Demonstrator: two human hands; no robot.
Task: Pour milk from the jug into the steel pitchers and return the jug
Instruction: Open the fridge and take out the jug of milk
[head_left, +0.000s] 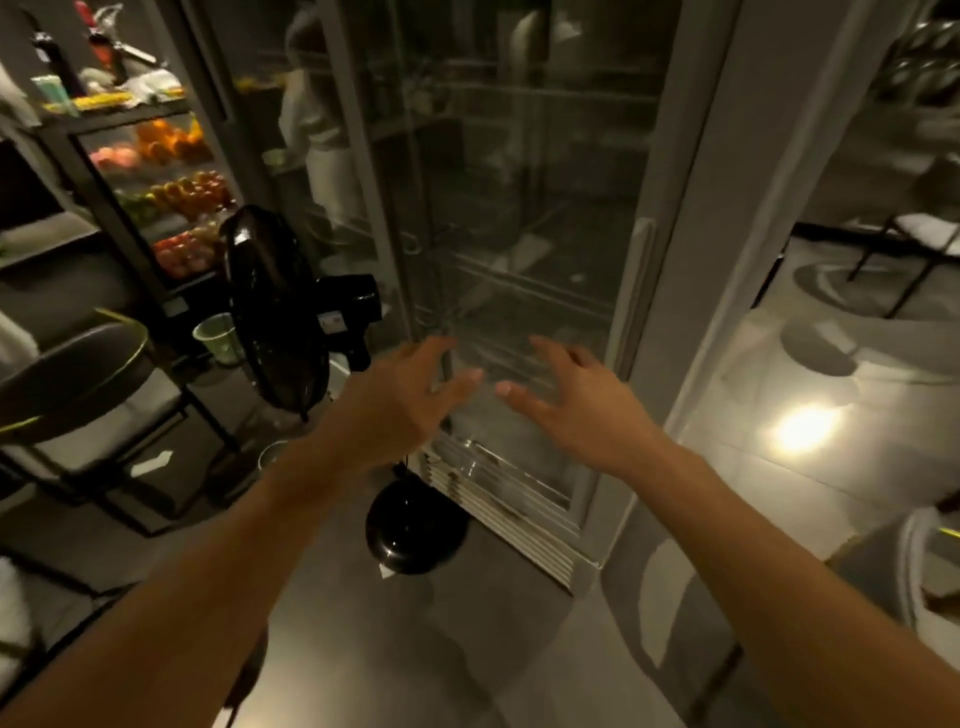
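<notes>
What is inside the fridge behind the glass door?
Through the fridge glass only dim wire shelves and reflections show. No jug can be made out; the glare hides the rest. Both hands, left and right, are empty.

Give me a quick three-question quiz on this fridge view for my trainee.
1. True or false: the left hand grips a milk jug.
2. What stands on the floor just left of the glass-door fridge? A) black pedestal fan B) ladder C) mop bucket
3. Fill in: both hands, the right hand included, are held with fingers ____ in front of the fridge door.

Key: 1 false, neither hand holds anything; 2 A; 3 spread.
</notes>
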